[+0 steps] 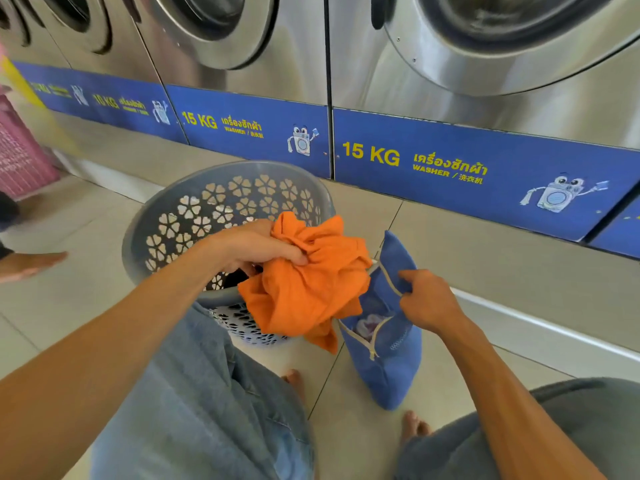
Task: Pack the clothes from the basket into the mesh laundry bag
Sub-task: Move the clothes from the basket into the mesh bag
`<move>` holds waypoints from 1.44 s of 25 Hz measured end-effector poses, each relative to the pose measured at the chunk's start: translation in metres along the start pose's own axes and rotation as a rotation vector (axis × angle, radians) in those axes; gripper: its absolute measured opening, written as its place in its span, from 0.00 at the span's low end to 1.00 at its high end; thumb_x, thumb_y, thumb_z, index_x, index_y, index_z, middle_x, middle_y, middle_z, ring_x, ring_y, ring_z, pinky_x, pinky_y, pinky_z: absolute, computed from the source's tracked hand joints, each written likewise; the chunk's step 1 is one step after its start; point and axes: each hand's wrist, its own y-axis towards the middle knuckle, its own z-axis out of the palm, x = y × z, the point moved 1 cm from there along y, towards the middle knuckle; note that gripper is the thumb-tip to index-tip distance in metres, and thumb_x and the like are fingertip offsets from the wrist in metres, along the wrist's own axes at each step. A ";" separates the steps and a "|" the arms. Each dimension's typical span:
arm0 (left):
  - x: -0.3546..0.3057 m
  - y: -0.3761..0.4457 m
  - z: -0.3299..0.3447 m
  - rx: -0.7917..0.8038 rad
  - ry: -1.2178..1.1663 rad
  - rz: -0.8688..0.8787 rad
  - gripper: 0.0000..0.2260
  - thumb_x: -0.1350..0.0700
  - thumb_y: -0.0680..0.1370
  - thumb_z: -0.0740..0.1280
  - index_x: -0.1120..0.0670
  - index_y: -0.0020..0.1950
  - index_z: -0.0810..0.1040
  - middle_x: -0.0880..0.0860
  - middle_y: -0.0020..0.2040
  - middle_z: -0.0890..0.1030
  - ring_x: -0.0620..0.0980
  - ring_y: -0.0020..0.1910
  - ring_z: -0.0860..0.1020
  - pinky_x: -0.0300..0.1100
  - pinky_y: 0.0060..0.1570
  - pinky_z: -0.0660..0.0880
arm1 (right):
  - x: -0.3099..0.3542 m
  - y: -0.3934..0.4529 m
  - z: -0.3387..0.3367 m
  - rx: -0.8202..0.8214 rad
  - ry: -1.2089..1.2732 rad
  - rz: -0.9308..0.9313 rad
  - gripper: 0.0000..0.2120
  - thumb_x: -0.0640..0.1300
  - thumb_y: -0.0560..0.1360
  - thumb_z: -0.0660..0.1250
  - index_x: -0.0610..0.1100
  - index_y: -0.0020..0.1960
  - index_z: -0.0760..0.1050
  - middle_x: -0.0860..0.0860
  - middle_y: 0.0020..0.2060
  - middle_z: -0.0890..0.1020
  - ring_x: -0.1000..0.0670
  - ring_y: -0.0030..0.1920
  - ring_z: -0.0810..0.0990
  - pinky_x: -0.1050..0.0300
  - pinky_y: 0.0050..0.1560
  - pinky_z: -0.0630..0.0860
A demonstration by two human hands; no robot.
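Observation:
A grey round laundry basket [221, 188] with flower-shaped holes stands tilted on the floor in front of my knees. My left hand [254, 245] grips a crumpled orange garment [311, 282], which hangs between the basket's rim and the bag. The blue mesh laundry bag [389, 358] stands on the tiles to the right, its zipper open. My right hand [427, 299] pinches the bag's zipper edge and holds the mouth apart. Pale clothing shows inside the opening.
A row of steel washers [485, 81] with blue "15 KG" panels runs across the back on a raised step. A pink basket [20, 157] and another person's bare foot [31, 263] are at the left edge. My own feet rest on the tiles below the bag.

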 end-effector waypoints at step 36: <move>0.008 0.085 0.187 0.168 -0.096 -0.093 0.34 0.52 0.79 0.66 0.47 0.80 0.50 0.58 0.76 0.65 0.58 0.74 0.66 0.50 0.74 0.63 | 0.013 -0.007 0.012 0.218 0.094 0.135 0.23 0.35 0.68 0.63 0.41 0.63 0.71 0.43 0.56 0.83 0.42 0.52 0.83 0.52 0.48 0.80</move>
